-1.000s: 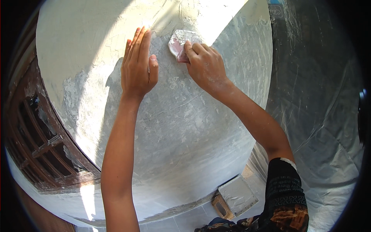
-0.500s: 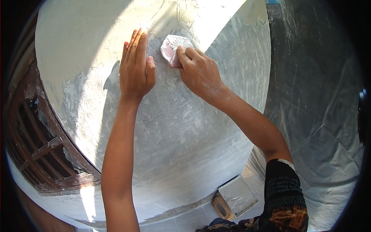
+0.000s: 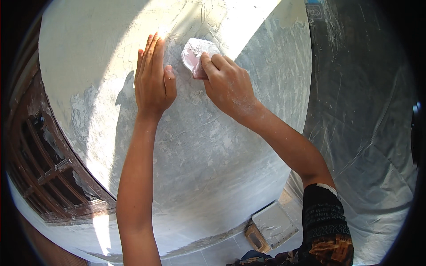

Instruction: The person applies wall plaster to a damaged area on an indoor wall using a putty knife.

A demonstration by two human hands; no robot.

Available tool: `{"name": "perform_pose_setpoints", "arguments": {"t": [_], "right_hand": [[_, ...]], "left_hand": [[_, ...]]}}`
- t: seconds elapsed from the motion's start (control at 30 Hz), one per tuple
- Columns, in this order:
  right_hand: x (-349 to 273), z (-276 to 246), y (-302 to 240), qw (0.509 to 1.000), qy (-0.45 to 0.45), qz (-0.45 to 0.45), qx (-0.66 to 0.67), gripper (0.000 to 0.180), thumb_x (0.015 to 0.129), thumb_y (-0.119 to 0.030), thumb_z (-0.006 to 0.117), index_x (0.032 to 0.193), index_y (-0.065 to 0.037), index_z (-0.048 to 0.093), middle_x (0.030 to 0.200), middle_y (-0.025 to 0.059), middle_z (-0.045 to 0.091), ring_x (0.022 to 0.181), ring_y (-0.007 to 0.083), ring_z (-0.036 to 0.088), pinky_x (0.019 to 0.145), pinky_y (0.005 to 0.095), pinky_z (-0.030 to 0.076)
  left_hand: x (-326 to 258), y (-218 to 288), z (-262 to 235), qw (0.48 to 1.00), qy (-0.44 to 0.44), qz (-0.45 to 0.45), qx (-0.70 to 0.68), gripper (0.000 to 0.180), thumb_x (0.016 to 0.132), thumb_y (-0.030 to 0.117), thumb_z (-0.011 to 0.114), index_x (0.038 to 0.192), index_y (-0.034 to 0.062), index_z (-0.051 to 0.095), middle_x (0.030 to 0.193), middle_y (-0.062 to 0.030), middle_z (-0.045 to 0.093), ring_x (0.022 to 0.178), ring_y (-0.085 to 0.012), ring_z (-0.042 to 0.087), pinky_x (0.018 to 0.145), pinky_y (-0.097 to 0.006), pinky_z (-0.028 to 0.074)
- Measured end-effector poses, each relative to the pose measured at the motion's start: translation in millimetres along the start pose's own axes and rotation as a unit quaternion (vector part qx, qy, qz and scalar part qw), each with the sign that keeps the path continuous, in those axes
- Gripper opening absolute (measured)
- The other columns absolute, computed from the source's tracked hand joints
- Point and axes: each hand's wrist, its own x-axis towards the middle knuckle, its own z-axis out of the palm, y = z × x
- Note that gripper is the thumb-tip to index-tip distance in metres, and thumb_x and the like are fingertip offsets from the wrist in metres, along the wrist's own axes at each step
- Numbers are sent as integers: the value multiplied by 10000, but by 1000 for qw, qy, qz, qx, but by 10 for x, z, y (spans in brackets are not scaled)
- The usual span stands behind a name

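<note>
Against the white plastered wall (image 3: 111, 57), I see my left hand (image 3: 153, 80) lying flat, fingers straight and close together, palm on the plaster. My right hand (image 3: 228, 86) is bent over a small pinkish sanding pad (image 3: 195, 55), fingertips pressing it to the wall just beside the left hand. Both forearms reach up from the lower edge, the right one crossing from a dark patterned sleeve (image 3: 326, 226). Sunlight falls across the plaster. A brown wooden lattice frame (image 3: 49, 173) stands at left, clear plastic sheeting (image 3: 368, 133) at right, and a dusty flat trowel (image 3: 270, 226) lies below.
</note>
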Motion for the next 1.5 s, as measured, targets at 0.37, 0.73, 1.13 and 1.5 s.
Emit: {"name": "perform_pose_setpoints", "arguments": {"t": [0.37, 0.73, 1.13, 1.5], "right_hand": [[152, 169, 148, 996, -5, 46, -77, 355, 873, -45, 639, 1188, 116, 615, 974, 163, 669, 895, 271, 691, 718, 370, 600], [569, 91, 663, 990, 34, 88, -104, 248, 830, -15, 645, 1041, 114, 655, 923, 188, 673, 878, 281, 695, 692, 348, 606], [744, -74, 732, 984, 41, 115, -133, 250, 901, -77, 624, 1098, 72, 668, 949, 178, 689, 839, 297, 704, 720, 394, 593], [548, -101, 395, 992, 91, 55, -68, 285, 843, -33, 626, 1083, 120, 642, 922, 179, 665, 870, 270, 692, 669, 354, 601]], "left_hand": [[6, -18, 3, 1000, 6, 3, -5, 578, 871, 153, 379, 1411, -41, 441, 1448, -248, 479, 1412, -363, 400, 1189, -504, 244], [55, 58, 55, 1000, 12, -11, -11, 575, 867, 155, 371, 1399, -50, 446, 1460, -252, 464, 1415, -368, 393, 1191, -513, 231], [55, 66, 44, 1000, 18, -17, -13, 577, 879, 162, 355, 1410, -49, 432, 1472, -250, 450, 1425, -370, 378, 1192, -513, 224], [41, 32, 16, 999, 23, -19, -15, 572, 875, 156, 352, 1402, -49, 439, 1477, -248, 444, 1424, -372, 378, 1190, -516, 227]]}}
